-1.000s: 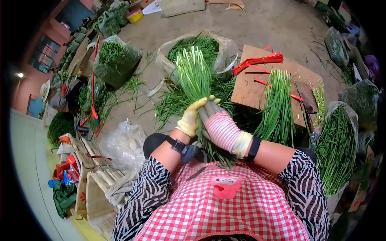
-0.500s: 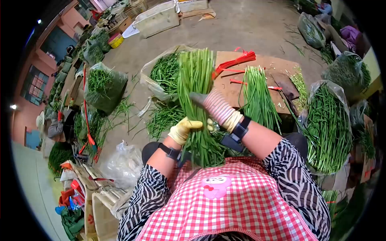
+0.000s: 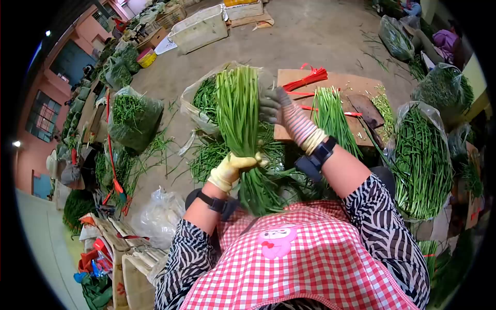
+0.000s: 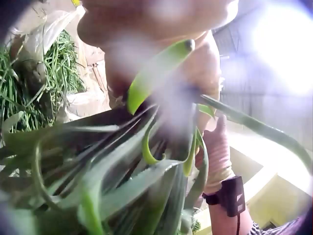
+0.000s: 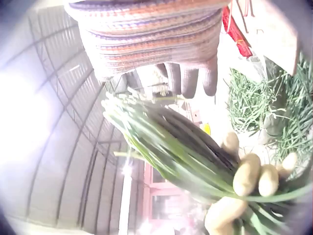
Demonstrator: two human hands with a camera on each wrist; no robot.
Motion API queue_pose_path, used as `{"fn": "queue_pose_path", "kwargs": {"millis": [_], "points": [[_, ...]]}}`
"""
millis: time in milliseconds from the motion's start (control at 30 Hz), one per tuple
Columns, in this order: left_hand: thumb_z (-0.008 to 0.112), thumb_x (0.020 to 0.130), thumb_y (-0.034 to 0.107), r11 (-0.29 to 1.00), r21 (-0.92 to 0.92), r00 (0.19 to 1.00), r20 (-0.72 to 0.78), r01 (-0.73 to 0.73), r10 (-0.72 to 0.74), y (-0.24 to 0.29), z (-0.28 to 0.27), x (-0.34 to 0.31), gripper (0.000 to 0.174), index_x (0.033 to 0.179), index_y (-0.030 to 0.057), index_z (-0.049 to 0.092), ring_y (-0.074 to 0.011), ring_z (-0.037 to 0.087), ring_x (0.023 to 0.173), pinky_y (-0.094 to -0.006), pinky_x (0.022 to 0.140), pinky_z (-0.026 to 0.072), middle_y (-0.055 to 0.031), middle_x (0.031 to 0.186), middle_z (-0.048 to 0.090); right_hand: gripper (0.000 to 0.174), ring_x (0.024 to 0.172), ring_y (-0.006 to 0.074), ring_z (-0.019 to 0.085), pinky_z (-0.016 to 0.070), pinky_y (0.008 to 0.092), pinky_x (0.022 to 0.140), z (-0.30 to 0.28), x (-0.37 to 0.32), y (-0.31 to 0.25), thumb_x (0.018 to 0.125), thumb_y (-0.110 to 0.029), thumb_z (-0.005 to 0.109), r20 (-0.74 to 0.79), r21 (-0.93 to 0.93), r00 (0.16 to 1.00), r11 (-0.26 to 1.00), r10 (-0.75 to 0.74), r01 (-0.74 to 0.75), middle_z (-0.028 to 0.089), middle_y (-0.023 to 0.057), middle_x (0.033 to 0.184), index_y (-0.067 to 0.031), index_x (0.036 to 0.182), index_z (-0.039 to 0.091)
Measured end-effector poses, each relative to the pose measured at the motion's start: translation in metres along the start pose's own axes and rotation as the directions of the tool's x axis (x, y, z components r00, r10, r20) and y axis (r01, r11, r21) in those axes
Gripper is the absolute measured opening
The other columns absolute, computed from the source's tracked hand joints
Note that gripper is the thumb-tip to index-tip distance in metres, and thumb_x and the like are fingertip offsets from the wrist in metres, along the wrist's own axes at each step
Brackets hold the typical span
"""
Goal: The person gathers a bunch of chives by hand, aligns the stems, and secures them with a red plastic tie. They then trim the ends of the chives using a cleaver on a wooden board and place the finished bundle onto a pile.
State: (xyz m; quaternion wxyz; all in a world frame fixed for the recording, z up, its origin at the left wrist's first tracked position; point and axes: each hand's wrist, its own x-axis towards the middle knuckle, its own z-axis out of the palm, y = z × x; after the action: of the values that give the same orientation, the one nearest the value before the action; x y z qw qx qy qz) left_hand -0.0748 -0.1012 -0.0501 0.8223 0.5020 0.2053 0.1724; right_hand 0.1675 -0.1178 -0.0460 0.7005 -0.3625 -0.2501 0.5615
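A thick bunch of garlic chives point(image 3: 237, 108) stands upright before me, pale cut ends up, leaf tips hanging over the checked apron. Low around it curls my left hand point(image 3: 235, 168) in a yellow glove; its fingers point(image 5: 247, 175) wrap the leaves in the right wrist view. My right hand point(image 3: 284, 111), in a striped glove with grey fingers, is beside the upper stalks, fingers extended and holding nothing. In the right wrist view those fingers point down just above the bunch point(image 5: 166, 139). Loose leaves point(image 4: 137, 188) fill the left wrist view's lower part.
At right, a brown board point(image 3: 289, 132) bears another chive bunch point(image 3: 330, 113), red ties point(image 3: 307, 79), a dark blade point(image 3: 366, 108) and trimmings. Open bags of chives stand behind point(image 3: 205, 101) and at far right point(image 3: 421, 160). A clear plastic bag point(image 3: 157, 214) lies left.
From both hands together at the bunch, my right hand has crossed its front and moved off to the right, fingers spread. The left keeps its grip. The head view has shifted.
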Motion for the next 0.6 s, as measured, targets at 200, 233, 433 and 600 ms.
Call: {"fn": "queue_pose_path", "kwargs": {"millis": [200,233,433,600], "points": [[0.077,0.079,0.012,0.977,0.213,1.000,0.001,0.023,-0.024,0.000,-0.022,-0.002,0.075,0.148,-0.0017,0.053,-0.0172,0.063,0.085,-0.0319,0.081,0.0525,-0.0047,0.100,0.067,0.062,0.100,0.0286,0.073,0.0566,0.0379,0.094,0.009,-0.003,-0.035,0.089,-0.036,0.078,0.115,-0.874,0.986,0.461,-0.119,0.157,0.076,0.0175,0.114,0.0030,0.135,0.065],[0.077,0.079,0.012,0.981,0.191,0.999,-0.023,0.043,-0.039,-0.004,-0.025,-0.004,0.072,0.146,-0.0020,0.055,-0.0179,0.064,0.086,-0.0323,0.081,0.0528,-0.0054,0.101,0.068,0.055,0.098,0.0253,0.073,0.0573,0.0379,0.092,0.016,-0.012,-0.045,0.088,-0.033,0.078,0.075,-0.847,0.996,0.523,-0.056,0.093,0.077,0.0175,0.108,0.0035,0.129,0.068],[0.074,0.079,0.014,0.990,0.141,1.000,-0.007,-0.003,0.004,-0.006,-0.032,-0.007,0.047,0.123,-0.0028,0.071,-0.0186,0.068,0.085,-0.0333,0.081,0.0546,-0.0085,0.106,0.075,0.034,0.076,0.0175,0.070,0.0577,0.0322,0.074,0.016,-0.026,-0.055,0.091,-0.028,0.074,0.002,-0.765,0.999,0.643,0.038,-0.023,0.073,0.0079,0.084,0.0021,0.107,0.073],[0.077,0.079,0.021,0.983,0.184,1.000,-0.002,-0.021,0.022,-0.005,-0.037,-0.009,0.050,0.121,-0.0045,0.070,-0.0217,0.067,0.080,-0.0362,0.081,0.0547,-0.0105,0.094,0.073,0.034,0.072,0.0160,0.067,0.0535,0.0322,0.070,0.013,-0.025,-0.061,0.097,-0.033,0.067,0.020,-0.904,0.999,0.428,0.026,0.007,0.070,0.0050,0.079,0.0002,0.104,0.074]]}}
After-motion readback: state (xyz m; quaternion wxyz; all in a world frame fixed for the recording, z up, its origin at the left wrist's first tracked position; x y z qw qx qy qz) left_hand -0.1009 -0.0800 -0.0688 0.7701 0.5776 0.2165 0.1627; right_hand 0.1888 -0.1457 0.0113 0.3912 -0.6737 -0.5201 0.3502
